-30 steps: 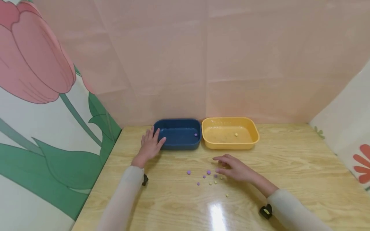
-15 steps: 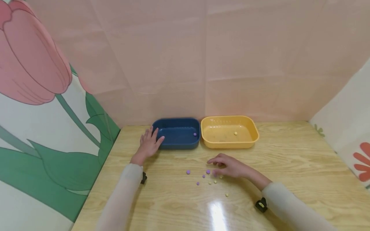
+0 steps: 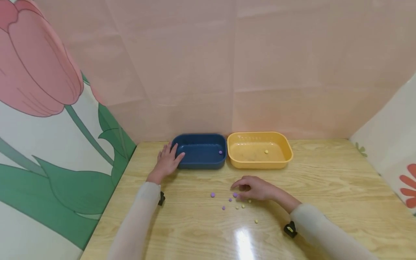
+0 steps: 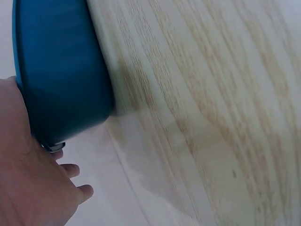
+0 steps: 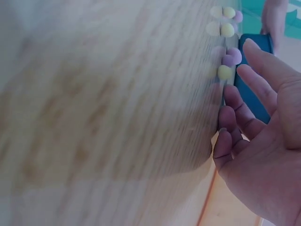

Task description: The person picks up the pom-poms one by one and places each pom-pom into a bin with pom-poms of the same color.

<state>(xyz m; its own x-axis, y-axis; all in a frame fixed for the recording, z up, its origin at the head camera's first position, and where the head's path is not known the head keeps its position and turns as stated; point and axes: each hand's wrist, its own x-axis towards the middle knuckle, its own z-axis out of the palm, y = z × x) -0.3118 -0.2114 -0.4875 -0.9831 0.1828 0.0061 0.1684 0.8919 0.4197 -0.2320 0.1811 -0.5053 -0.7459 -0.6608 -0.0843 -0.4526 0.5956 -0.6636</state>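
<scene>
And there's the left hand (image 3: 167,161), spread over the left end of the blue tray (image 3: 201,166) — thumb across its near-left corner, other fingers reaching over the rim to the outside. Loose rather than clenched, that hand; laid there, it probably steadies the tray while leaving most of the mouth uncovered.

Over to the right hand (image 3: 256,188), low over the wood-grained table (image 3: 325,173), right among the scattered purple balls (image 3: 212,195) and yellow balls (image 3: 256,221)! Thumb and index finger stand apart, the others curl in toward the palm, and I see nothing held between the tips. Is a fingertip touching a ball? Can't tell. That half-open shape seems to suit things so small: two tips fit between close neighbours.

The loose balls lie mixed in colour, nearer the person than the trays, several bunched by the right thumb, one yellow one out on its own. Inside, one colour apiece: a single purple ball (image 3: 220,152) at the right end of the blue tray, a single yellow ball (image 3: 266,152) in the yellow tray (image 3: 260,165). Both trays sit side by side along the table's far edge, before the pink backdrop (image 3: 182,72) — probably so each is within reach, with working room in front.
</scene>
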